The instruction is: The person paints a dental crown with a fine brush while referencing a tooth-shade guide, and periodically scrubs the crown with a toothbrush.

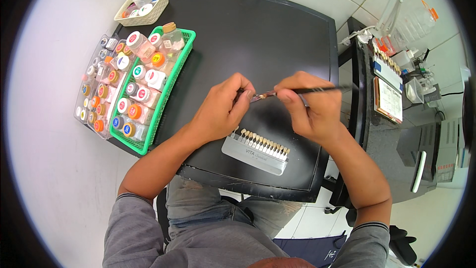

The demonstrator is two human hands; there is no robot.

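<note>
Above the black table, my hands meet over its middle. My left hand (223,103) is closed, thumb and fingers pinched together on something small that its fingertips mostly hide. A tiny pale, tooth-coloured piece (261,97) shows just right of those fingertips. In my right hand (313,108) is a thin dark-handled brush (317,89), its handle pointing right and its tip reaching toward the pale piece. Whether tip and piece touch is too small to tell. Below my hands lies a grey dental shade guide (255,156) with a row of tooth-shaped tabs.
At the left stands a green basket (171,87) of lidded jars, beside a clear tray (94,82) of more jars. A cream basket (144,17) sits at the far left corner. Right of the table, a side bench (377,144) holds a notebook (389,99), bottles and grey equipment.
</note>
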